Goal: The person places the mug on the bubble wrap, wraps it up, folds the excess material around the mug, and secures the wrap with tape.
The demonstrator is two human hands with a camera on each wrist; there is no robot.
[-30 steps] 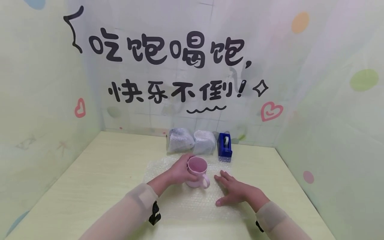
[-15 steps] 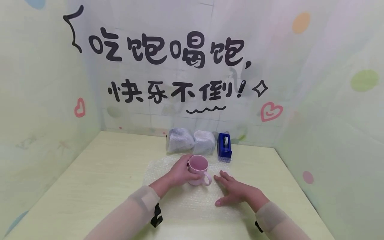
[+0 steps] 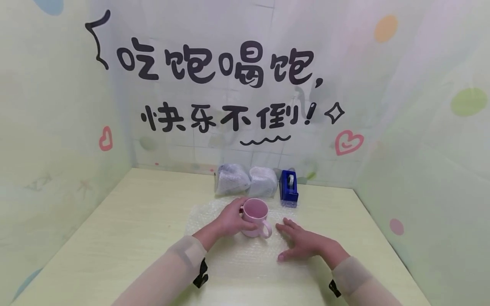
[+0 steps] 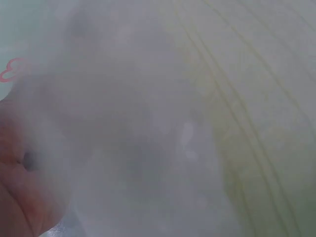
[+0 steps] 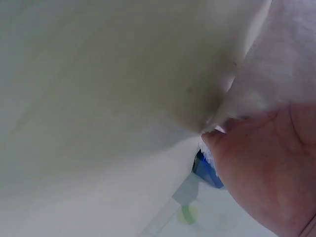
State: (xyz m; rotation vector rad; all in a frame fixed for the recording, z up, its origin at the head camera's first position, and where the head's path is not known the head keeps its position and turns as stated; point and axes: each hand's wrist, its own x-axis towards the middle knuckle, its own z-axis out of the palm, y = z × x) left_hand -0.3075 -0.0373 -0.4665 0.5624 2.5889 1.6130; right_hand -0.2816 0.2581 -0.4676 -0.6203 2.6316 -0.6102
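Note:
A pink mug [image 3: 255, 217] stands upright on a sheet of clear bubble wrap [image 3: 245, 259], its handle pointing to the front right. My left hand [image 3: 229, 217] grips the mug from its left side, thumb across the front and fingers behind, partly hidden. To the right of the mug my right hand [image 3: 304, 242] rests on the bubble wrap with fingers spread, holding nothing. In the left wrist view a blurred pale sheet covers most of the picture beside the left hand [image 4: 24, 173]. The right wrist view has the right hand [image 5: 271, 158] against a whitish sheet.
Two bubble-wrapped bundles, one on the left [image 3: 231, 179] and one on the right [image 3: 263, 182], sit behind the mug. Beside them is a blue tape dispenser [image 3: 289, 185]. Patterned walls enclose the pale table [image 3: 115, 221] at the back and both sides.
The left hand has shifted the mug slightly back and to the right on the bubble wrap. The right hand has stayed in place; the head view has swung a little.

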